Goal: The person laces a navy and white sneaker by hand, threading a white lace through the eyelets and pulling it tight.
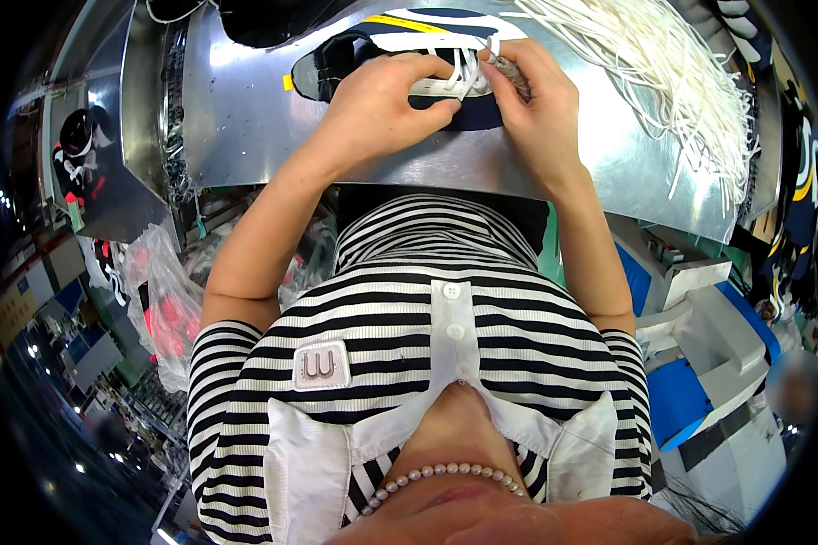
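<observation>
A navy shoe upper with white panels and a yellow stripe lies on the metal table in front of me. White shoelace crosses its eyelet rows. My left hand is curled round the upper from the left, its index finger and thumb at the lacing with a gap between their tips; its other fingers are hidden. My right hand is closed on a slim tool with a brownish wrapped handle, held close to the eyelets. The tool's working tip cannot be made out.
A large bundle of loose white shoelaces spreads over the right of the metal table. More dark shoe pieces hang at the far right. A grey and blue machine stands right of me, clear plastic bags at left.
</observation>
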